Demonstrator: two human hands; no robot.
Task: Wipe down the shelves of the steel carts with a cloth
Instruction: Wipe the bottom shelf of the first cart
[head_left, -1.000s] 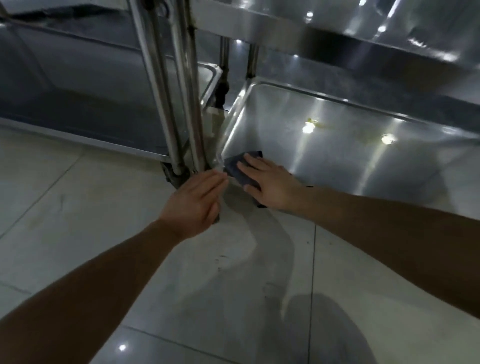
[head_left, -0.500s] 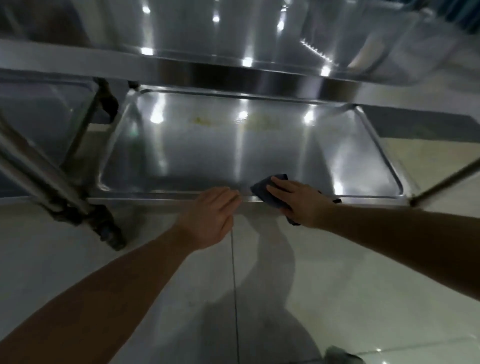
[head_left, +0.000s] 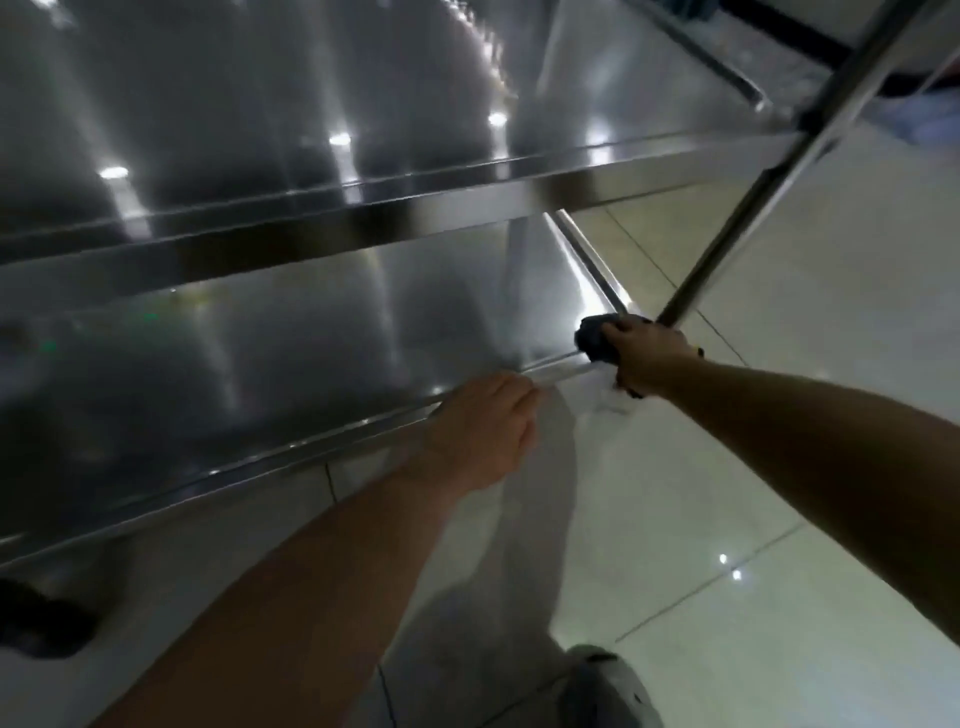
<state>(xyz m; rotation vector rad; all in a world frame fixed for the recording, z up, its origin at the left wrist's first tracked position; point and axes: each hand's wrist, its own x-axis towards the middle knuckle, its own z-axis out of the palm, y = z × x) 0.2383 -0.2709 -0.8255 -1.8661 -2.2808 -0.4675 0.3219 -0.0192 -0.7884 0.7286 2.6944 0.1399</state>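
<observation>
Two hands (head_left: 480, 431), one dark cloth (head_left: 595, 339), two steel shelves (head_left: 291, 332), one caster (head_left: 39, 618).

The cloth (head_left: 595, 338) is dark navy, almost black. The lower shelf (head_left: 260, 332) beside it is silver-grey steel, streaked with white light spots and faint yellowish-green smears. The upper shelf (head_left: 260, 130) above the cloth is the same bright grey. The floor (head_left: 779, 493) is glossy pale cream tile with thin dark grout lines.

Head view, tilted downward, close above cart shelf (head_left: 311, 322), wide-angle
</observation>
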